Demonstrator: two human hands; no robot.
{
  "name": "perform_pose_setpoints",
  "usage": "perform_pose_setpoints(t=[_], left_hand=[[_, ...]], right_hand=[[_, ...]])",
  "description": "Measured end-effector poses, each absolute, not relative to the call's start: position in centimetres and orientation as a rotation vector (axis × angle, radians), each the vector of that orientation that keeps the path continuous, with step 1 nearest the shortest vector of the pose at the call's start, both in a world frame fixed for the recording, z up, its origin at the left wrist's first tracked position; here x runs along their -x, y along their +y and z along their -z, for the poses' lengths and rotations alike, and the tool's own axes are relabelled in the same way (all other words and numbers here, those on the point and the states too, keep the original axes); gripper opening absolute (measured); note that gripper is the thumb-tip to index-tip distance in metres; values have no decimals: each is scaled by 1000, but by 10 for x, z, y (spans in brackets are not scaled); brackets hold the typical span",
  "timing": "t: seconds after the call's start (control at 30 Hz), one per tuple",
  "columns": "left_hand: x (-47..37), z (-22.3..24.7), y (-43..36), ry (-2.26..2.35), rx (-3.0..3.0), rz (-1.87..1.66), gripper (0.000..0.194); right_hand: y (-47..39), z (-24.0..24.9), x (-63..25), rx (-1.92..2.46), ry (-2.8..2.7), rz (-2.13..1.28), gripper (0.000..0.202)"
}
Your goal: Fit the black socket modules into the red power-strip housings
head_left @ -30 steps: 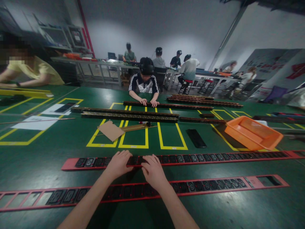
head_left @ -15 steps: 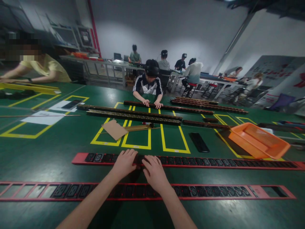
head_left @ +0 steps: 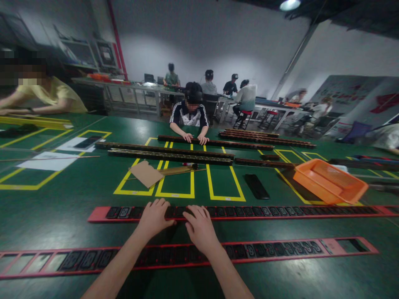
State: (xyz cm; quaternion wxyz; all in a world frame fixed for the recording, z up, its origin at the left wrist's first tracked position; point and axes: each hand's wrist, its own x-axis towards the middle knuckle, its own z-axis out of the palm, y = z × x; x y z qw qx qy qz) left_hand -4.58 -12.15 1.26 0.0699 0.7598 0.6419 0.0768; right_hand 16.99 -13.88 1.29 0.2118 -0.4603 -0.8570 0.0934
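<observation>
My left hand (head_left: 155, 219) lies across the far red socket strip (head_left: 97, 214), its fingers bent toward the far edge and its thumb held apart near the close edge. To its right, my right hand (head_left: 201, 226) rests on the same strip with fingers spread over the black sockets. Neither hand visibly holds anything loose. Black sockets show in the gap between the hands. Nearer to me lies a second red strip (head_left: 335, 246), partly covered by my forearms. It has black sockets along its middle and several open slots at its left end.
Beyond the strips are a black phone (head_left: 256, 186), an orange bin (head_left: 330, 182), a cardboard piece (head_left: 146, 174) and long dark rails (head_left: 174, 155). A co-worker (head_left: 189, 110) handles another rail across the table; another person (head_left: 46, 95) sits at left.
My left hand has shifted left along the far strip, widening the gap between my hands. My right hand stays at about the same place. The camera view has tilted slightly.
</observation>
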Motion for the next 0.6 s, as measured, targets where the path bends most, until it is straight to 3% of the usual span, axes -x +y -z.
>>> perform_pose_setpoints(t=[0.6], left_hand=[[57,-9,-118,1819,-2322,-244,37]], right_hand=[[-138,-12,-171,1285,-2391,-281,40]])
